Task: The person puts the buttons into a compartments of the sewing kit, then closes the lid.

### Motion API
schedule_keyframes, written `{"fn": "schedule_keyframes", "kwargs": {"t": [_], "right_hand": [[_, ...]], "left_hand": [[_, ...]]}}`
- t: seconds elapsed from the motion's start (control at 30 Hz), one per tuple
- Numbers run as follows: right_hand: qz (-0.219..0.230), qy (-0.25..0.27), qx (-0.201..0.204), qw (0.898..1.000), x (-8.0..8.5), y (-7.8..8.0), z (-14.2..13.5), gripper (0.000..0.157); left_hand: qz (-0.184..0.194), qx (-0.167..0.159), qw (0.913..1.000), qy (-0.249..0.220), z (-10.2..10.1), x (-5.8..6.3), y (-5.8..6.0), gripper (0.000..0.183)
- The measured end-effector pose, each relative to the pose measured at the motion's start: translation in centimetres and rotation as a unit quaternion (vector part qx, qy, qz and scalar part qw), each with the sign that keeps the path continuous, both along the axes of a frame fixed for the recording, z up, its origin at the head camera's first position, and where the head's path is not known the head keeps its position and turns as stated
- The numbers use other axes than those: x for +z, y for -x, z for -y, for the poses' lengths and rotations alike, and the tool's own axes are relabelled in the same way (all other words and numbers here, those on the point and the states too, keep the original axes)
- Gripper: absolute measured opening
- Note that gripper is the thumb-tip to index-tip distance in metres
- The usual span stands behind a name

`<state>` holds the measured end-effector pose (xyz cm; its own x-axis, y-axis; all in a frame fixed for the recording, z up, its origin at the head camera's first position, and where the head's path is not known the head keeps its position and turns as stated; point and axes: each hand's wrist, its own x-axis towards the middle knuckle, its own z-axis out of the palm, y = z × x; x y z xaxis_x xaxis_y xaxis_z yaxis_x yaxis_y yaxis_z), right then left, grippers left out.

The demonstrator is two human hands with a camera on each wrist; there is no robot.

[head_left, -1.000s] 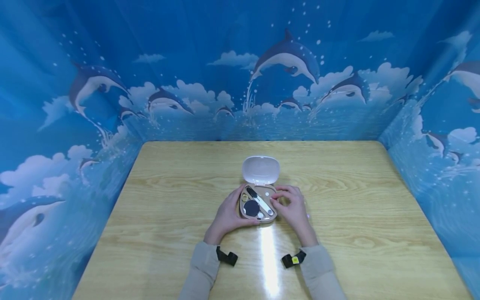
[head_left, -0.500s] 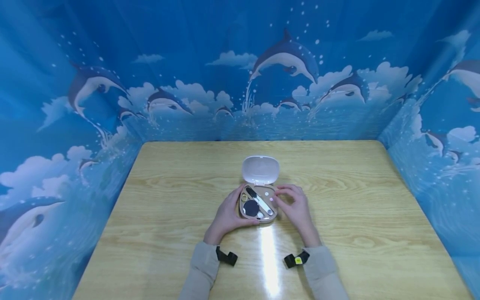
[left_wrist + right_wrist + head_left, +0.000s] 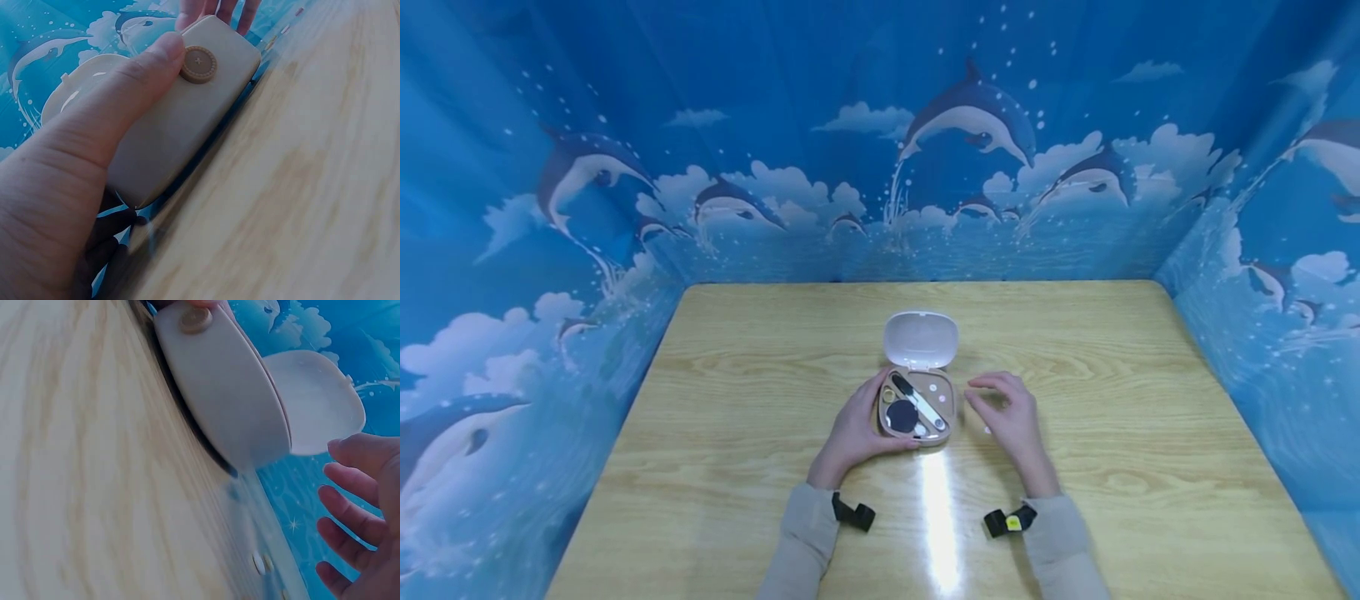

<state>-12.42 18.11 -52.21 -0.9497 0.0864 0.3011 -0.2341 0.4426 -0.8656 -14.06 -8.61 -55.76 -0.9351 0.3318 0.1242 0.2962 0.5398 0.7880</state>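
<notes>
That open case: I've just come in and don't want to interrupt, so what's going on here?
A person's left hand holds the case at its left side, with the lid raised. The right hand is apart from it, to its right, with nothing visible in its grasp. Inside, a black-and-white tool lies diagonally between a dark disc and two small pale pieces. At least one more pale piece lies on the table.

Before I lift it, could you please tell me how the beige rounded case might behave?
The beige rounded case looks stiff-walled and, being smooth, perhaps slippery. Its raised whitish lid could swing; the small round pale pieces inside might slide if tilted.
</notes>
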Motion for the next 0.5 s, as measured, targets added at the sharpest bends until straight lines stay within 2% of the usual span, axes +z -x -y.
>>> {"fn": "schedule_keyframes", "kwargs": {"t": [0.3,0.5], "right_hand": [[-0.036,-0.002,-0.038,0.999,-0.9,-0.4,-2.4,0.018],[-0.013,-0.013,-0.053,0.998,-1.6,-1.0,-3.4,0.017]], "left_hand": [[0.006,0.002,1.0000,-0.001,-0.1,0.0,0.0,0.130],[0.006,0.005,1.0000,0.000,0.1,0.0,-0.2,0.130]]}}
